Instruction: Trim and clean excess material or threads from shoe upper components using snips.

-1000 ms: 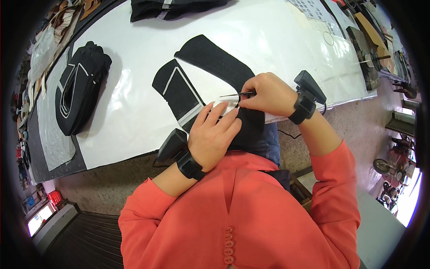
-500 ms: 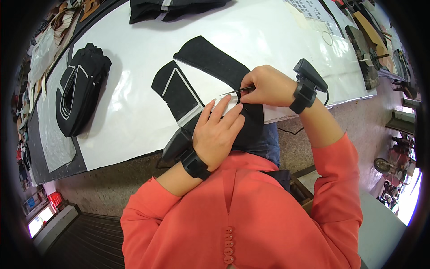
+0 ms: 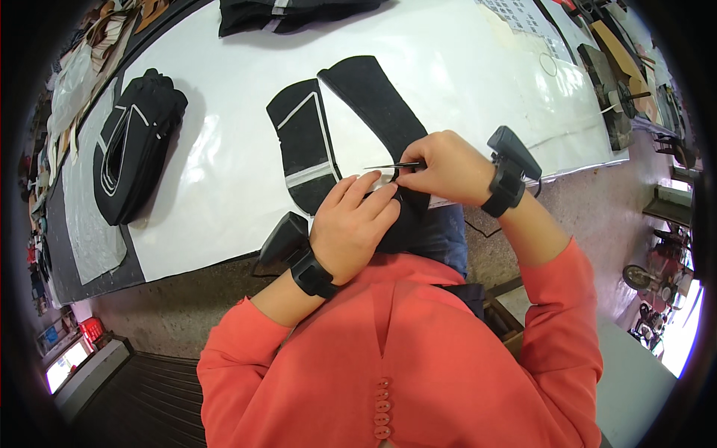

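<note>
A U-shaped black fabric piece [image 3: 302,134] with white lines and a pale band lies on the white sheet, its curved end towards my body. My left hand [image 3: 349,228] rests palm down over that curve, fingers spread on the fabric near its inner edge. With my right hand [image 3: 444,168] I grip a thin pointed metal tool [image 3: 385,166], its tip pointing left across the gap between the two arms of the piece. The tool's kind is hard to tell, as my fingers cover its back part. My right fingertips also touch the inner edge, close to my left fingers.
A stack of black pieces with white lines [image 3: 138,145] stands at the left on the table. Another black bundle [image 3: 299,16] lies at the far edge. A machine part with a spindle [image 3: 620,97] is at the far right. The table's front edge [image 3: 202,263] runs just before me.
The black piece has turned clockwise, its far arms swinging to the right. My left hand has shifted slightly left, and my right hand slightly nearer to me, still gripping the tool.
</note>
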`<state>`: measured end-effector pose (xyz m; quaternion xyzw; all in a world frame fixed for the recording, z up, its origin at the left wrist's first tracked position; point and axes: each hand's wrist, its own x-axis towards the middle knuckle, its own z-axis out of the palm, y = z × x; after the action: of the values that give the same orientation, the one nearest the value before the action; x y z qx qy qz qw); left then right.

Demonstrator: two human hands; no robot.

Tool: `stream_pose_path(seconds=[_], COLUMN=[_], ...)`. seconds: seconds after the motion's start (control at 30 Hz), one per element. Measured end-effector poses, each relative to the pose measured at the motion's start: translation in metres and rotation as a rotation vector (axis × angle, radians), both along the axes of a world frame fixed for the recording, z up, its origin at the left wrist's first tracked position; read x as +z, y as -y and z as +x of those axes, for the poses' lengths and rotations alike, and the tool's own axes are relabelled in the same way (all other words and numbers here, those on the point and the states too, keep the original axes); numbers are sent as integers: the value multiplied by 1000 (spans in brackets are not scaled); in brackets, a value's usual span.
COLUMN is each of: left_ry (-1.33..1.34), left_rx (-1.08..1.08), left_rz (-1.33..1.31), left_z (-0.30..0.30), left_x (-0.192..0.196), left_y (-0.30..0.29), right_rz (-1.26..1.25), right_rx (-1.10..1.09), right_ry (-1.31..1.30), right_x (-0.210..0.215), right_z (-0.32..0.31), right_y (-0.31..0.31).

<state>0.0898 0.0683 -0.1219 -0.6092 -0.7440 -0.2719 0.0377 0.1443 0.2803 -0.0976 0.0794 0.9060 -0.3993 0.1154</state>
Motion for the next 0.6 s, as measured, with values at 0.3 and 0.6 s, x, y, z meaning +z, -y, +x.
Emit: stream_pose_path(seconds=[0.3, 0.6], left_ry=[-43, -27], left_rx=[64, -25], left_rz=[0, -12], left_z=[10, -5], left_x=[-4, 2], left_y=[-7, 4], right_rz=[69, 100], right_rx=[185, 88], right_ry=[-28, 42], right_x=[5, 2], right_z=[-17, -8], right_y=[-16, 0])
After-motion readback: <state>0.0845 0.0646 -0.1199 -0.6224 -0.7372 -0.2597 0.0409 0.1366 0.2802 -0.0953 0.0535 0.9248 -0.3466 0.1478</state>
